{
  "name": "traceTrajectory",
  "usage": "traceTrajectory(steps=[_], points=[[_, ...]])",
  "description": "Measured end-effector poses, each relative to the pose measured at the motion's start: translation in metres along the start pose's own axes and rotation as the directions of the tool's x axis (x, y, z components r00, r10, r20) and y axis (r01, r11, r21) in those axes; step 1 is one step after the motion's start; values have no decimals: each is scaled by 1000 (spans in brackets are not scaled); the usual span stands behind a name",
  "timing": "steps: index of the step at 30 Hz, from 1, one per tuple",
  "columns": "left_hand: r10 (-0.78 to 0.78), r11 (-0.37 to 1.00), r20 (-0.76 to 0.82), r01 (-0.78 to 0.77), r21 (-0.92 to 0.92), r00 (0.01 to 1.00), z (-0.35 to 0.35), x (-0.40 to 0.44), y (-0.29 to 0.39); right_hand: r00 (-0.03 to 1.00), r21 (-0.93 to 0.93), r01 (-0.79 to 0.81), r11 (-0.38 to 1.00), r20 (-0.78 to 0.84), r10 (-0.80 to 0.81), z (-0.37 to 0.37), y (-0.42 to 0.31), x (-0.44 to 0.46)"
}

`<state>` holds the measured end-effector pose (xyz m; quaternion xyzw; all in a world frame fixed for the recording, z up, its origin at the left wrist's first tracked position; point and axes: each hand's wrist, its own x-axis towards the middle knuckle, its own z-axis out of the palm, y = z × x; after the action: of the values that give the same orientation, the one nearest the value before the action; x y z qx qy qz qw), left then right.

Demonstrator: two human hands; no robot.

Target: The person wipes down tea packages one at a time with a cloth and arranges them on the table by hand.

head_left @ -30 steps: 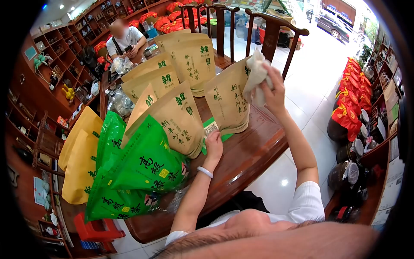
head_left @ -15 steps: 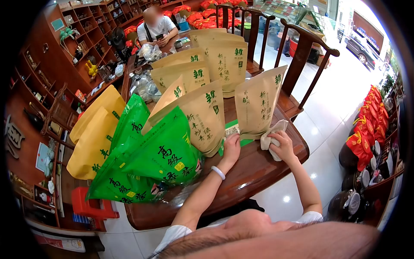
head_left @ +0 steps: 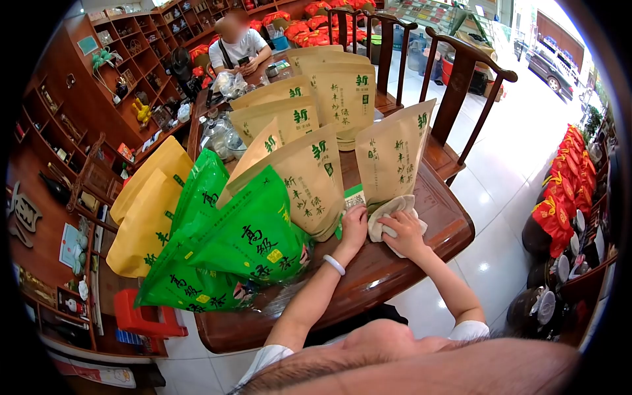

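My left hand point(head_left: 354, 227), with a pale bracelet on its wrist, has its fingers closed on the near end of a small green-and-white packet point(head_left: 354, 197). Most of that packet is hidden behind my fingers and the bags. A crumpled off-white cloth point(head_left: 382, 227) lies under my right hand point(head_left: 404, 233), which grips it against the tabletop. Just behind the cloth stands a brown paper tea bag point(head_left: 392, 155). Left of my left hand are another upright brown tea bag point(head_left: 306, 191) and a shiny green tea bag point(head_left: 247, 243).
More brown bags point(head_left: 341, 99) stand farther back on the dark wooden table point(head_left: 434, 224). Yellow bags point(head_left: 148, 224) are at the left. Wooden chairs point(head_left: 461, 85) line the far right side. A person point(head_left: 240, 52) sits at the far end holding a phone. A red stool point(head_left: 148, 316) is lower left.
My right hand has moved left with the cloth, closer to my left hand, and the cloth is more spread out. The green strip beside the cloth no longer shows.
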<state>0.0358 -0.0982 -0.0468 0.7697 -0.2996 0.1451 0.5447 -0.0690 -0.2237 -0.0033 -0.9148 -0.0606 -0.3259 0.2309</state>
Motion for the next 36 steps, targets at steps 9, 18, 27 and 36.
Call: traceTrajectory(steps=[9,18,27,36], points=[[-25,1000,-17,25,-8,1000,1,0,-3,901,-249,-427,869,-198,386,-44,97,0],[-26,999,-33,25,-40,999,2,1,-4,919,-342,-371,864,-271,287,-44,100,-7],[-58,997,21,59,-43,998,-3,2,2,976,-178,-190,965,-140,167,-19,47,-5],[-122,987,14,123,-104,992,-2,0,-3,968,-172,-187,967,-200,152,-18,44,-2]])
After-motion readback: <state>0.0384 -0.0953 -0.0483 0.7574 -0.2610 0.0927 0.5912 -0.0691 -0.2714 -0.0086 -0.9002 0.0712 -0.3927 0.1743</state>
